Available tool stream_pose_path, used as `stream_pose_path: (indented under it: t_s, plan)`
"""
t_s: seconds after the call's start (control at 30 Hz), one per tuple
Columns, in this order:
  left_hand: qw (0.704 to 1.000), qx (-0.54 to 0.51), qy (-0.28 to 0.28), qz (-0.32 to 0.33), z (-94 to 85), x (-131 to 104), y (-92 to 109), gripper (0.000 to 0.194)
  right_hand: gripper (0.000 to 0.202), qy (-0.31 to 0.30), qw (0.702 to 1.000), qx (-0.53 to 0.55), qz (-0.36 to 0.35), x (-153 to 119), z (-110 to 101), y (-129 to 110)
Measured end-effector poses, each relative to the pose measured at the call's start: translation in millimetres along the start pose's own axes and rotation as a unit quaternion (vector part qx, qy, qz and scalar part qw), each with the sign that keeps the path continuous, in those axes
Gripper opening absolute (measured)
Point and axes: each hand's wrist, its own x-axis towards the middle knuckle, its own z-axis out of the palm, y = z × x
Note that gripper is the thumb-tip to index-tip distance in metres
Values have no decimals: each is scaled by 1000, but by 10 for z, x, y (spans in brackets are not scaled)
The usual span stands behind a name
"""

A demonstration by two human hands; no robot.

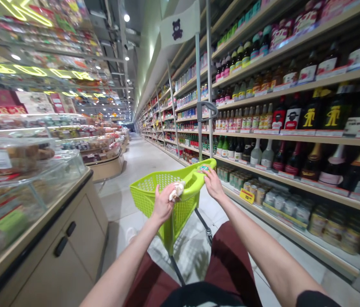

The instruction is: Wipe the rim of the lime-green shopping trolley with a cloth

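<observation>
A small lime-green plastic shopping cart [151, 200] stands in front of me, its basket walls full of holes. My left hand [163, 205] is closed on a crumpled white wipe [176, 190], which it presses against the left part of the cart's handle [192, 189]. At the right end of that handle, my right hand [213, 183] holds on with its fingers over the top. Beside those fingers is a small colourful sticker [204, 168]. A pole rises from the cart's far side and carries a white flag [180, 27] with a dark bear.
Shelves of bottles [291, 113] and cans [295, 209] line the right side, with a yellow price tag [247, 195] on the lower edge. Glass-topped food counters [39, 170] stand on the left. A pale tiled aisle [133, 149] runs ahead. My knees are on both sides of the cart.
</observation>
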Motion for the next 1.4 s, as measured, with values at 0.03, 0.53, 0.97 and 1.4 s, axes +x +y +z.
stream_pose_path:
  t_s: [0.03, 0.53, 0.97, 1.4]
  plan:
    - [1000, 3, 10, -26, 26, -35, -100, 35, 37, 8, 1000, 1, 14, -2, 4, -7]
    - [995, 7, -6, 102, 280, 273, 560, 33, 42, -17, 996, 31, 82, 67, -101, 53]
    - [997, 39, 46, 48, 267, 58, 122, 29, 41, -42, 996, 27, 73, 122, -179, 142]
    - [989, 104, 1, -103, 68, -260, -529, 42, 37, 67, 997, 3, 30, -41, -392, -175]
